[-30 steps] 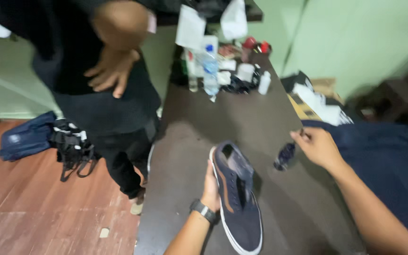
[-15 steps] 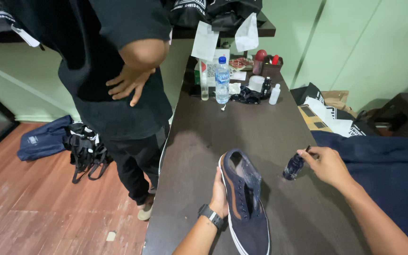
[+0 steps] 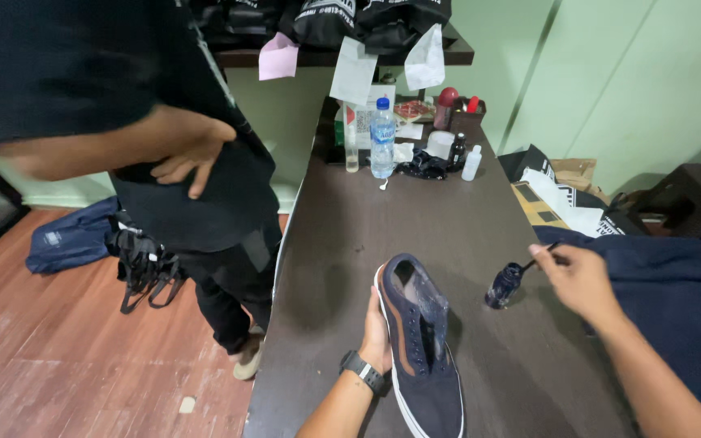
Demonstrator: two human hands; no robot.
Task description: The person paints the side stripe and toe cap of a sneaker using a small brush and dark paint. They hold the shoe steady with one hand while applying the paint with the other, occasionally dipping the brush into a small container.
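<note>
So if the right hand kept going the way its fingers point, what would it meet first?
The right hand points left and slightly down along the thin applicator stick, so it would probably first meet the small dark bottle on the table, then likely the shoe; depth is unclear.

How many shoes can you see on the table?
1. The dark blue shoe with a white sole is at the near end of the dark table, held by the left hand. No other shows.

Table (image 3: 350, 235), dark brown. At 12 o'clock: water bottle (image 3: 382, 138), white squeeze bottle (image 3: 471, 163), red-capped jar (image 3: 445, 106). At 9 o'clock: standing person in black (image 3: 204, 186); blue bag (image 3: 73, 240) on wooden floor (image 3: 34, 365). At 3 o'clock: navy cloth (image 3: 683, 300).
</note>
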